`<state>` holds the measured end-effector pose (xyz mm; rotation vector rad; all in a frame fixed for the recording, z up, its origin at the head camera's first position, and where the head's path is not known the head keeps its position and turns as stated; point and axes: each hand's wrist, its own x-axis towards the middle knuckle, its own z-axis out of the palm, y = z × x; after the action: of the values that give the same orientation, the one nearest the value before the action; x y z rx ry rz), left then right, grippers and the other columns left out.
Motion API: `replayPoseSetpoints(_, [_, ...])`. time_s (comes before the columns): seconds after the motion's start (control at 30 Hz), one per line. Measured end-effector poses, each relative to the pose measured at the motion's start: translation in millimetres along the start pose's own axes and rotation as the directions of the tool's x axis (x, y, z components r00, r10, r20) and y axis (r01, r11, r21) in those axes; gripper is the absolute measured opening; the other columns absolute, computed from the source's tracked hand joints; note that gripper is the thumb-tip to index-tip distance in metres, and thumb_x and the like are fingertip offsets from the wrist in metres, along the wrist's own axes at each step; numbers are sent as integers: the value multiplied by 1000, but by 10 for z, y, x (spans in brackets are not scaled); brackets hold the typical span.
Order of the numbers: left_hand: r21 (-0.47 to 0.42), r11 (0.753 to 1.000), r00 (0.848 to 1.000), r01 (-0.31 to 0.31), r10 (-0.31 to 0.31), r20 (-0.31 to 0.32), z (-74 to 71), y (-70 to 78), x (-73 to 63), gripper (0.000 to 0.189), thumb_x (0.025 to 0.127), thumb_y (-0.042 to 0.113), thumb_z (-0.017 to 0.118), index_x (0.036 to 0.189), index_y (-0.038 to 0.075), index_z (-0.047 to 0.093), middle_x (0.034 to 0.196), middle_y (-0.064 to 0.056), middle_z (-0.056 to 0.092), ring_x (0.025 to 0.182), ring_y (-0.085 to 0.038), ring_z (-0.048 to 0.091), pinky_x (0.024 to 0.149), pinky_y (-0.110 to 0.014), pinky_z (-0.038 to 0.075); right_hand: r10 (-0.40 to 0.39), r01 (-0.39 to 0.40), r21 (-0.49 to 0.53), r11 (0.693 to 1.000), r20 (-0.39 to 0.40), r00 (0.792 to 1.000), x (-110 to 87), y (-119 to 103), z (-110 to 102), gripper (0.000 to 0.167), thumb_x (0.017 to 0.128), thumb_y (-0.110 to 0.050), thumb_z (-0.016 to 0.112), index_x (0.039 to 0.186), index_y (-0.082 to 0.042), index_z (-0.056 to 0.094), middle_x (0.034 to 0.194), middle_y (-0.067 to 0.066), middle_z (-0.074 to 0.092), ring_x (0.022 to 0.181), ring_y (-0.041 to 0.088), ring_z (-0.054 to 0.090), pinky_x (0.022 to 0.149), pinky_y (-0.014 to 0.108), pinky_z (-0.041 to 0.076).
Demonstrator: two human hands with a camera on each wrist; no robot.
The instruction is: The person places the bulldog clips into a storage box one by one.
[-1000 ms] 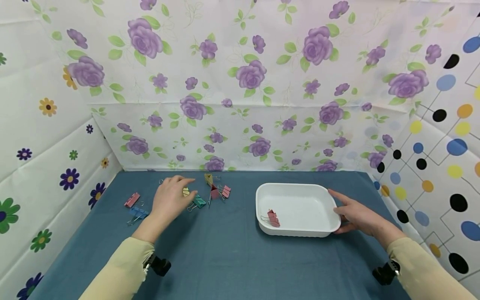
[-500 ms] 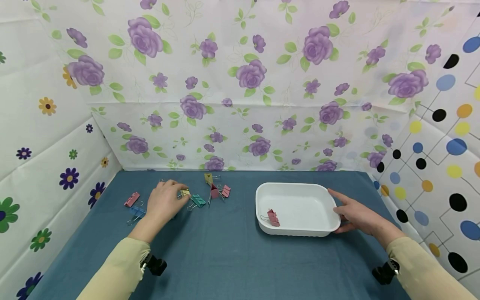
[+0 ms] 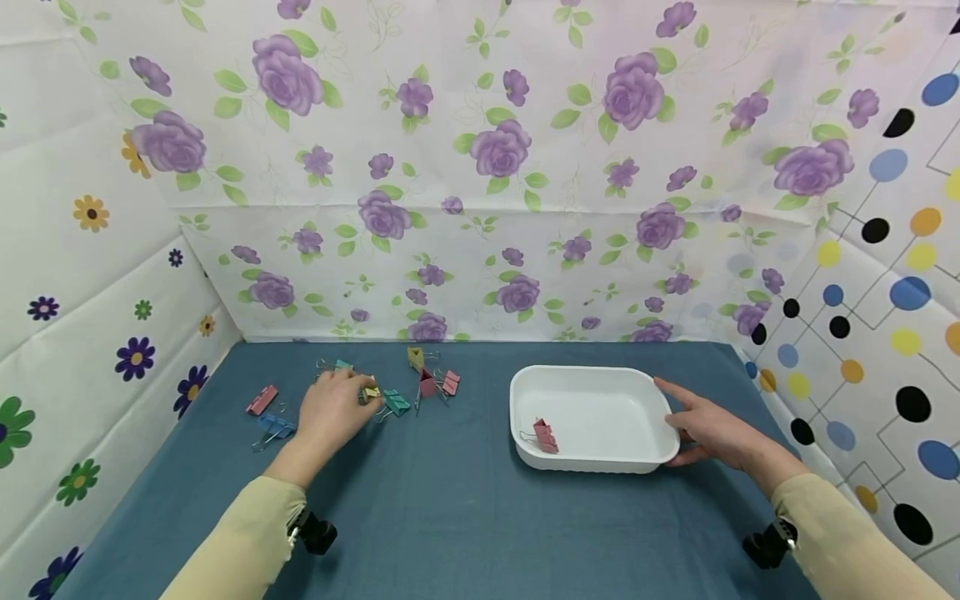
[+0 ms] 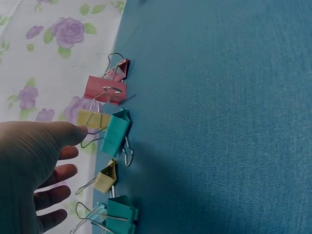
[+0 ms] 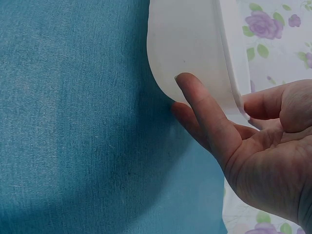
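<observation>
A floral sheet (image 3: 480, 271) stands along the back edge of the table (image 3: 465, 508), which a blue cloth covers. The white rectangular tray (image 3: 607, 417) lies right of the table's middle, its long axis roughly parallel to that back edge. The right hand (image 3: 716, 432) grips the tray's right end, fingers spread about wall and rim. The left hand (image 3: 330, 415) reaches over the left half of the table; its digits are parted and relaxed, with no clip plainly grasped.

The governing relation is between the left hand and the yellow binder clip (image 3: 371, 391), which lies just beside its thumb and fingertips, toward the table's centre. The left hand is far the nearer; the tray is well apart to the right. The clip's long axis cannot be fixed, though in the left wrist view one wire handle slants toward the hand and the back edge.

A teal clip (image 3: 395, 402) lies just right of the yellow one, with a red clip (image 3: 427, 383) beyond. Toward the table's left edge are a blue clip (image 3: 276, 426) and a salmon clip (image 3: 262, 400). A pink clip (image 3: 546, 437) rests inside the tray's near left corner.
</observation>
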<state>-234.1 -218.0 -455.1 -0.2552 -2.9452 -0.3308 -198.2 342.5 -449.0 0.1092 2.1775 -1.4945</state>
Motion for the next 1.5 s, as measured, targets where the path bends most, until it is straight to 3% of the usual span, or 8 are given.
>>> replayPoseSetpoints(0.37, [20,1000,1000,12,-12,9,62,16,59,29,92,31,78,112,10,78,114,-16,67,104,-39,57,87,-59,47,-6,6,9,1000,4,1000,3,6,1,74,110,-14,46,166,-22,-1,123,30,51,91,33,68,74,50,61])
replayPoseSetpoints(0.7, [19,999,1000,26,-26,12,83,45,48,22,93,30,77,107,13,78,113,-14,67,106,-39,57,86,-58,48,-1,1,1,1000,1,1000,17,7,3,74,110,-14,46,166,-22,-1,113,28,55,89,34,67,74,51,61])
replayPoseSetpoints(0.97, [10,1000,1000,25,-25,12,96,41,48,21,93,29,77,108,13,79,112,-12,67,106,-38,57,87,-56,48,-16,16,14,1000,15,1000,17,18,-6,74,110,-14,46,166,-21,-1,124,30,51,91,34,67,74,50,61])
replayPoseSetpoints(1.5, [15,999,999,-45,45,-30,132,15,5,18,92,26,79,105,14,80,113,-12,68,104,-38,58,87,-56,48,-11,11,15,1000,11,1000,21,20,-18,74,109,-13,46,166,-21,-1,117,29,51,91,33,67,74,50,61])
